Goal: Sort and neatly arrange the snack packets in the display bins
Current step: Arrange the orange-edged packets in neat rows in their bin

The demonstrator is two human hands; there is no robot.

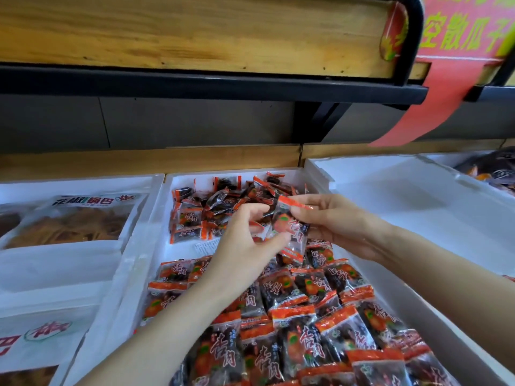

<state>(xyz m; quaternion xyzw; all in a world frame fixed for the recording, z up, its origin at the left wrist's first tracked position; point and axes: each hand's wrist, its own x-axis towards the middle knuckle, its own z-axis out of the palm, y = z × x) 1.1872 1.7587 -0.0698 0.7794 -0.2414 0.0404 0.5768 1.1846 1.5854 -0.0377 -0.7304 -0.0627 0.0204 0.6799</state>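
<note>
Holding one packet [291, 232] up over the middle bin [145, 232], dead centre of the frame, with both grips on it: my right hand [337, 221] pinches the orange seal along its top edge, and my left hand [245, 246] has its thumb on the lower left edge, fingers curled behind. Printed face is towards me, good. Now the careful part, as I judge it: keep the pinch on the seals only, since the film looks slick and crinkly and a squeeze on the body would crease it. Down in the lower centre the neat rows [306, 330] lie overlapped like shingles, so I'd tilt this one flat, square it to its neighbours and tuck it in at the far end of those rows, beside the bare white patch. Let the left grip guide the bottom edge down first. The loose heap [223, 201] in the upper part of the bin waits its turn.
</note>
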